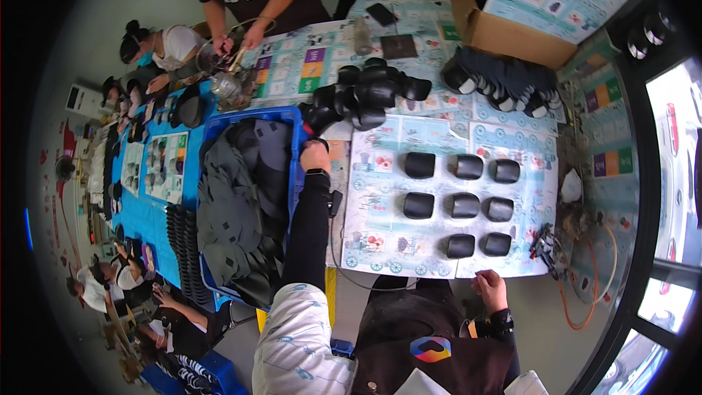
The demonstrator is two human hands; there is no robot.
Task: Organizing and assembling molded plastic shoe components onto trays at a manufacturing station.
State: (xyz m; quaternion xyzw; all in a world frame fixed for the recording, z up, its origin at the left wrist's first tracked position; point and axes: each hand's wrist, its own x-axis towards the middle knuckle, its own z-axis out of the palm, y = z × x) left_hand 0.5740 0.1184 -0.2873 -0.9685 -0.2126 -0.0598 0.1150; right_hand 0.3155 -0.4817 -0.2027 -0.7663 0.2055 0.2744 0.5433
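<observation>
Left hand [316,155] grips black piece [319,118] beside blue crate [292,113]; right hand [490,289] loosely curled, empty, nearer table edge.

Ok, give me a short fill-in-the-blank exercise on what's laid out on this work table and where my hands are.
1. The black moulded pieces laid in rows on the printed sheet number ____.
2. The left hand reaches toward the heap of black pieces, beside a plastic crate coloured ____.
3. The right hand rests at the sheet's near edge, holding ____.

Missing words: eight; blue; nothing
</observation>
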